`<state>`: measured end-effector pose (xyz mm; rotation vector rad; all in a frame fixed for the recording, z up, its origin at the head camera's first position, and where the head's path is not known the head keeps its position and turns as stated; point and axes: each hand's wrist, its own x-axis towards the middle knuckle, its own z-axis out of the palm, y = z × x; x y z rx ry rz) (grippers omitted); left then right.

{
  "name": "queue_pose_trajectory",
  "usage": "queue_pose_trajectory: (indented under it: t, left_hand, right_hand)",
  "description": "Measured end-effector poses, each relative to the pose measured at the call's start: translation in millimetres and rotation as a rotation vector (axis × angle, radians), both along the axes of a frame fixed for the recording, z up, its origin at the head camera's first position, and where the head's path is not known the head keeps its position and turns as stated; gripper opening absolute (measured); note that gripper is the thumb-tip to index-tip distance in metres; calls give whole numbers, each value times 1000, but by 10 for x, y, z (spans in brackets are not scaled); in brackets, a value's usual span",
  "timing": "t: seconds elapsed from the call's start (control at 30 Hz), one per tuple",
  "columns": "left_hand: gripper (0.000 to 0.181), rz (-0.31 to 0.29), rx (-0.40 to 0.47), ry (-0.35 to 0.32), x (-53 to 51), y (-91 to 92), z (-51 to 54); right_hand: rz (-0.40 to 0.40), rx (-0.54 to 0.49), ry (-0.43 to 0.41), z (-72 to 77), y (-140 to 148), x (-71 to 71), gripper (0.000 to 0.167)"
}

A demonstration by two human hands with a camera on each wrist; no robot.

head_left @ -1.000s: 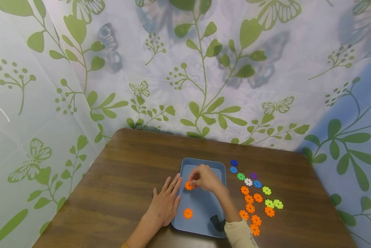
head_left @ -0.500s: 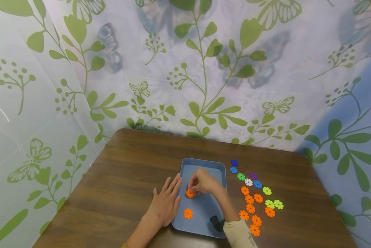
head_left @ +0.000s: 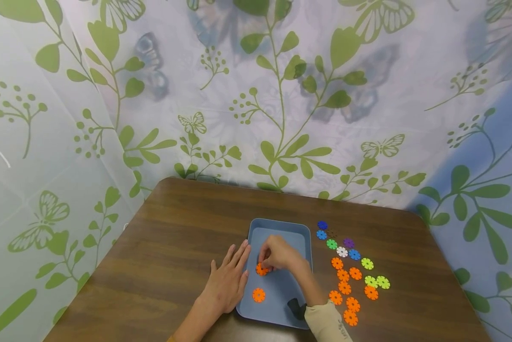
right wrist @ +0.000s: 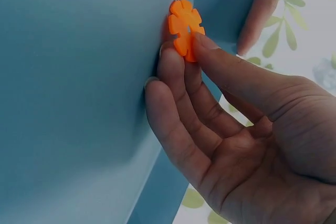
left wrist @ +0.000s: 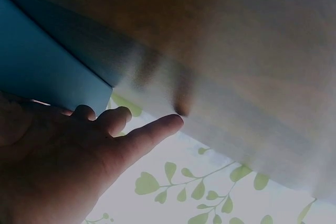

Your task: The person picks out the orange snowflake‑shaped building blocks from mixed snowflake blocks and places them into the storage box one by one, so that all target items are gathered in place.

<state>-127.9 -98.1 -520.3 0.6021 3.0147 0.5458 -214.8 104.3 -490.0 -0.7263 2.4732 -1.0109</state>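
In the head view, a blue-grey tray lies on the table. The right hand is over it and pinches an orange notched disc; the right wrist view shows thumb and fingers of the hand on that disc, close to the tray's floor. Nearer the front, a second orange disc lies flat in the tray. The left hand rests flat with spread fingers against the tray's left rim; in the left wrist view the hand lies beside the tray.
Right of the tray, several loose discs lie on the wooden table: orange, yellow-green, blue, white, green and purple. A black object is at the tray's lower right by the right sleeve. A patterned cloth hangs behind.
The right hand has moved a little toward the front of the tray with its orange disc and lowered slightly. The left hand has stayed in place.
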Motion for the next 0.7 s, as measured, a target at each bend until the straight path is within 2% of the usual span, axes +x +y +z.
queue_pose_trajectory:
  t: [0.37, 0.7]
  left_hand:
    - [61, 3, 7, -6, -4, -4, 0]
    - [62, 3, 2, 2, -2, -4, -7]
  right_hand:
    - [-48, 103, 3, 15, -67, 29, 17]
    - [-74, 127, 18, -3, -99, 43, 20]
